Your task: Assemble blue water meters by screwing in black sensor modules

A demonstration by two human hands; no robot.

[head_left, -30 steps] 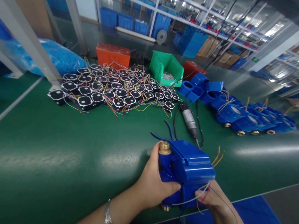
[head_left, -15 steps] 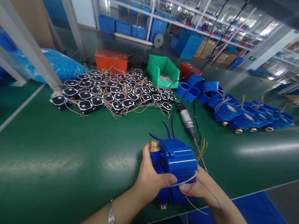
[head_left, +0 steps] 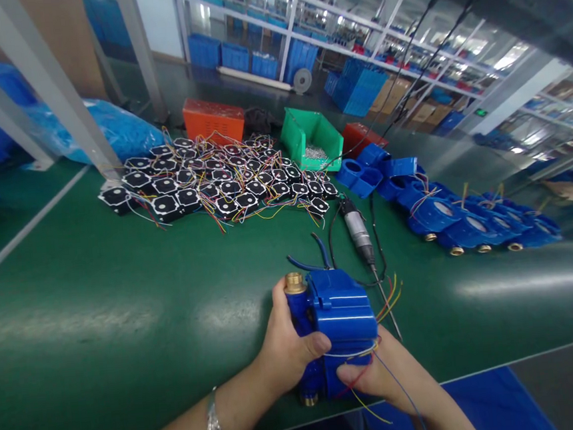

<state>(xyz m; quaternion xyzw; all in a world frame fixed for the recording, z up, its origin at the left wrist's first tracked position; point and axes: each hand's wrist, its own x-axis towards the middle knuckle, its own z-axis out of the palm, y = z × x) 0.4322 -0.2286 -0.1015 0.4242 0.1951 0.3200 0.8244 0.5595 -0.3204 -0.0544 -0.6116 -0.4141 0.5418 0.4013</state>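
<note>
Left hand grips blue unit at 9 o'clock, right hand grips at 5; driver at 1.

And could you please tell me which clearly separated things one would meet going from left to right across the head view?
Light-blue plastic bag → silver bracelet → left hand → right hand, both hands holding one brass-ended blue housing → row of similar blue housings.
</note>
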